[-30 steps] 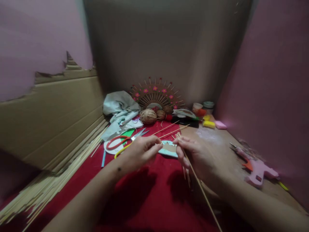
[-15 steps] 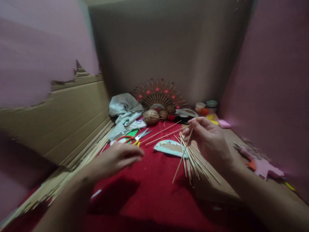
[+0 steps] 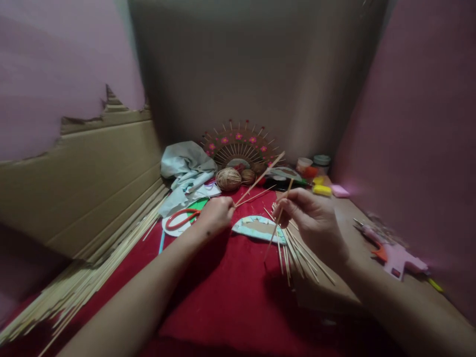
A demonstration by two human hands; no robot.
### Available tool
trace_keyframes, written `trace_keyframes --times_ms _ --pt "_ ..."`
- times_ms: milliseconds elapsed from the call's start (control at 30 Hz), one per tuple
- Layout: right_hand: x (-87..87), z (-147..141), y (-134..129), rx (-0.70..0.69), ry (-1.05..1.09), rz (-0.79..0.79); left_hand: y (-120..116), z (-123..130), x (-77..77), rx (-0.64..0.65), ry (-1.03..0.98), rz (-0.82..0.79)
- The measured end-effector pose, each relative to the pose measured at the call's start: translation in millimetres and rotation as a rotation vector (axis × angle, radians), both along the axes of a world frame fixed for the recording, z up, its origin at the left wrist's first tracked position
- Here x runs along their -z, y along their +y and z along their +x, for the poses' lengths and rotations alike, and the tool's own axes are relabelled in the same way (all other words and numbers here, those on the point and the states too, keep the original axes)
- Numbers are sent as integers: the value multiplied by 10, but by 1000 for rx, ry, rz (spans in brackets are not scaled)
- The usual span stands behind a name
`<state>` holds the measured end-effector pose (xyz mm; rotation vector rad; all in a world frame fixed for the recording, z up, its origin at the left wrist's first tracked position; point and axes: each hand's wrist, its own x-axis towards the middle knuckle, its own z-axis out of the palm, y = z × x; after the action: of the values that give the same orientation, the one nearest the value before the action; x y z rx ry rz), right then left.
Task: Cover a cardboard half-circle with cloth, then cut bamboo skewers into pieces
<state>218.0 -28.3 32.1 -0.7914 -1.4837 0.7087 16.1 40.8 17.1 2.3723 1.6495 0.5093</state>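
My left hand [image 3: 216, 216] is closed round the near end of a thin wooden stick [image 3: 260, 178], which slants up and away to the right. In a pinch between thumb and fingers, my right hand [image 3: 310, 215] holds another thin stick [image 3: 275, 229], tilted with its lower end toward me. Below the right hand, several loose sticks [image 3: 303, 259] are fanned out over the cardboard and red cloth. Between the hands lies a half-round cardboard piece with a pale blue patterned border [image 3: 256, 233]. Scissors with orange handles [image 3: 173, 216] are partly hidden behind my left hand.
A long bundle of sticks [image 3: 100, 267] runs along the left cardboard wall [image 3: 107, 173]. At the back stand a decorated stick fan [image 3: 232, 144], twine balls [image 3: 228, 179] and crumpled cloth [image 3: 188, 161]. A pink glue gun [image 3: 403, 258] lies at right, near a yellow block [image 3: 322, 190].
My left hand has moved right and forward, closing on a stick and lifting its far end. My right hand still pinches its stick, slightly lower. The view has shifted a little.
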Motion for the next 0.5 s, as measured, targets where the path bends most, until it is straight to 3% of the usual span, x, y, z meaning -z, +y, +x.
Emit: trace_keyframes --times_ms 100,233,333,500 --pt "2 10 12 -8 -5 -42 -213 23 -156 129 -250 -95" --pt "-17 13 -12 4 -9 -38 -484 197 -127 384 -758 -450" --pt "-37 6 -46 11 -17 -18 -576 300 -41 444 -779 -490" --pt "-26 6 -62 8 4 -6 -587 297 24 524 -687 -335"
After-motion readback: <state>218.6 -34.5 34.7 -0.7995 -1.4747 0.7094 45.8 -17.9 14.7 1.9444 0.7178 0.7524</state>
